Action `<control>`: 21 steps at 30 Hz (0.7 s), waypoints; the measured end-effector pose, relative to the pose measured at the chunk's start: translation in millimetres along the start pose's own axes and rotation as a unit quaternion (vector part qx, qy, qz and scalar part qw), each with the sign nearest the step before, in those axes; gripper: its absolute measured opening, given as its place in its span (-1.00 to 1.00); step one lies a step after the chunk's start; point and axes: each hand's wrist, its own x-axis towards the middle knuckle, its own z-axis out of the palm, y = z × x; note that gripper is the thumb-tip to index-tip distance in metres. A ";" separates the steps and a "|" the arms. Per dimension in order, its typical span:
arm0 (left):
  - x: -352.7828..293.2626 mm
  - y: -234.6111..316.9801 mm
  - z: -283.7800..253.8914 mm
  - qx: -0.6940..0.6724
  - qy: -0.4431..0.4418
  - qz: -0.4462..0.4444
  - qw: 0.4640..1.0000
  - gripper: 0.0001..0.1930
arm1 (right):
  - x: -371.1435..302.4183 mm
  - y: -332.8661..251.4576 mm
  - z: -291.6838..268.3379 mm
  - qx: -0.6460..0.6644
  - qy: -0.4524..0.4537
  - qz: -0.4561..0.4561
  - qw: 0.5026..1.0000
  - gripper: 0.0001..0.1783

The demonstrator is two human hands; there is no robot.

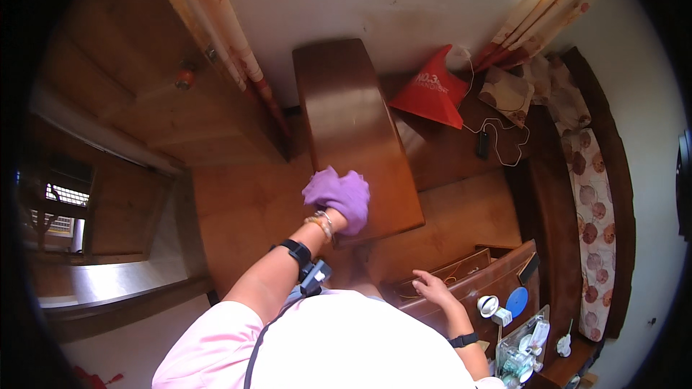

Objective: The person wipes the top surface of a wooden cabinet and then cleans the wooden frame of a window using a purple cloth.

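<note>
My left hand (335, 220) holds a bunched purple cloth (344, 193) at the near part of a long, dark, glossy wooden bench or narrow table (357, 115). Most of that hand's fingers are hidden by the folds. A beaded bracelet (320, 225) circles the left wrist, with a black strap and a small grey device (314, 276) farther up the arm. My right hand (431, 288) is empty, its fingers apart, beside an open drawer (455, 268) in a wooden table.
A red bag (432, 90) and a white cable (513, 155) lie beyond the bench. To the right runs a wooden sofa with patterned cushions (595, 230). A clear tray (522, 349), a blue disc (516, 301) and a white cup (488, 306) crowd the table near my right arm.
</note>
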 end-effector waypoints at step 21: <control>93.6 -64.1 92.3 -0.052 0.008 -0.140 0.989 -0.46 | 282.9 -69.8 -51.2 -0.067 0.245 0.071 0.965 -0.49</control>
